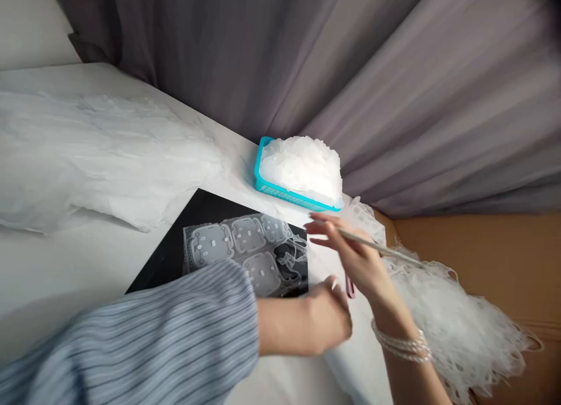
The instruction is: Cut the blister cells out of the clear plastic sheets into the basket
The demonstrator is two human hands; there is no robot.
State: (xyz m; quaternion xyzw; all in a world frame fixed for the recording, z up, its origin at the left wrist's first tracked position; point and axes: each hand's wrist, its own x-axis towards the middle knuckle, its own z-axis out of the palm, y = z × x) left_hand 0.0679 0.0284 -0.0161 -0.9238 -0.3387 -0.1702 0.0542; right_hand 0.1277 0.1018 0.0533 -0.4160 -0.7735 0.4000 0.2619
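Observation:
My left hand, in a striped blue sleeve, reaches across the white table with its fingers curled near the right edge of a black mat; what they grip is blurred. A clear silicone sheet of moulded pads lies on the mat. My right hand, with bead bracelets at the wrist, hovers just beyond the mat's right edge and holds a thin stick-like tool. A small pink object shows beneath that hand.
A turquoise basket heaped with translucent white pieces stands behind the mat. White tissue-like sheets cover the table's left. A pile of white trimmings lies at right, over a brown surface. Grey curtain hangs behind.

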